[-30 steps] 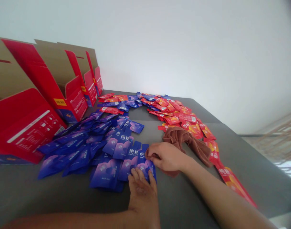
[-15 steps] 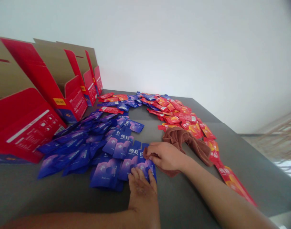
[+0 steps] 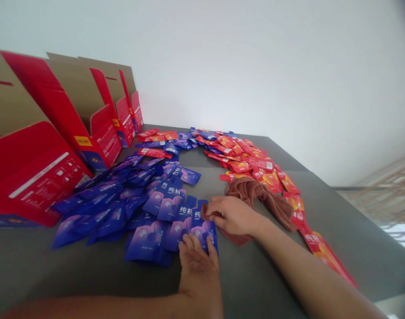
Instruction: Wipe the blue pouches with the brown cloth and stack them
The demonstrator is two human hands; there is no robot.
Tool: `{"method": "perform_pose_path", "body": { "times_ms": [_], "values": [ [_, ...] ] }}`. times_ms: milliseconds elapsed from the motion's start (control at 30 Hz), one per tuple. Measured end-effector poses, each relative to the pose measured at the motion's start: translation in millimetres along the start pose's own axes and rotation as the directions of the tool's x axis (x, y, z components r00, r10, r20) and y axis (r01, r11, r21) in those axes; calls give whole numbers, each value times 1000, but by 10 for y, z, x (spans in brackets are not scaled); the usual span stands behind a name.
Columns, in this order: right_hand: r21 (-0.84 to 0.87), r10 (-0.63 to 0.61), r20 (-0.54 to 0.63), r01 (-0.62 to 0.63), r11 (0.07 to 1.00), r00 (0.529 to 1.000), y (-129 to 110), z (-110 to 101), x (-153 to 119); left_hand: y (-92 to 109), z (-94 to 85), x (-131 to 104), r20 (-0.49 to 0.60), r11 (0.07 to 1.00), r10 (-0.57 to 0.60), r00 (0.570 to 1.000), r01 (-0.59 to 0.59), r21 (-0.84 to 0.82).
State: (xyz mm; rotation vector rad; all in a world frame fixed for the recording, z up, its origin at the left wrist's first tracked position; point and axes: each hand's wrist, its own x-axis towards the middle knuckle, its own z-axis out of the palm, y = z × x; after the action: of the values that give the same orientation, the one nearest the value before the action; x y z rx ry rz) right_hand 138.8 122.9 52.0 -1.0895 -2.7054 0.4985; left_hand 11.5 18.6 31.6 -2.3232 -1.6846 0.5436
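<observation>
My left hand (image 3: 197, 261) lies with its fingers spread over the lower part of a blue sachet (image 3: 200, 228), at the right end of the blue row. My right hand (image 3: 231, 215) is closed on a bunched corner of a brown cloth (image 3: 275, 201). The pinched corner touches or hovers just over the upper right of that sachet; which of the two I cannot tell. The rest of the cloth trails to the right across the table and against some red sachets (image 3: 267, 177). More blue sachets (image 3: 147, 241) overlap just left of my left hand.
Open red cardboard boxes (image 3: 39, 177) stand in a line along the left, their flaps raised. A heap of blue sachets (image 3: 103, 199) lies beside them. Red and blue sachets curve round the back of the grey table (image 3: 348, 230) and down its right side, near a white wall (image 3: 229, 66).
My right hand has shifted slightly up and to the right with the cloth, uncovering a little more of the blue sachet. My left hand stays in place.
</observation>
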Motion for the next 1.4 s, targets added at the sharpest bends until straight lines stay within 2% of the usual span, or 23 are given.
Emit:
{"method": "perform_pose_path", "body": {
  "times_ms": [100,167,367,433,667,767,967,1067,1167,1233,1300,1400],
  "values": [
    [98,-142,83,133,986,986,-115,0,-13,2,4,-5,17,1000,5,1000,-4,-12],
    [118,-169,100,157,980,980,-156,12,-11,-3,-6,1,31,1000,12,999,-11,-17],
    [11,33,-1,-33,999,999,-10,19,20,-28,-55,26,43,1000,11,999,-10,-5],
    [-1,53,-8,-53,999,999,20,6,18,-27,-58,19,45,1000,11,999,-11,-6],
    [100,-169,108,159,982,980,-192,16,-12,3,-1,2,32,999,4,999,-2,-43],
    [70,-130,85,124,990,988,-175,25,-2,-9,-2,10,6,998,-1,1000,2,-55],
    [-21,56,0,-56,998,998,55,-2,16,-16,12,-12,-75,996,-45,996,39,-83],
    [-11,17,16,-17,1000,1000,10,-13,2,52,118,-7,-118,990,-75,990,60,-127],
    [57,-115,73,111,992,991,-127,-8,-13,121,207,0,-122,983,-131,984,114,-142],
    [96,-175,105,165,982,979,-193,1,-15,121,200,-7,-104,985,-122,987,108,-132],
    [93,-166,108,156,983,980,-194,9,-8,79,136,-21,-90,991,-65,994,54,-119],
    [46,-73,51,71,996,996,-85,19,9,-6,15,-32,-67,995,-27,997,20,-96]
  ]
}}
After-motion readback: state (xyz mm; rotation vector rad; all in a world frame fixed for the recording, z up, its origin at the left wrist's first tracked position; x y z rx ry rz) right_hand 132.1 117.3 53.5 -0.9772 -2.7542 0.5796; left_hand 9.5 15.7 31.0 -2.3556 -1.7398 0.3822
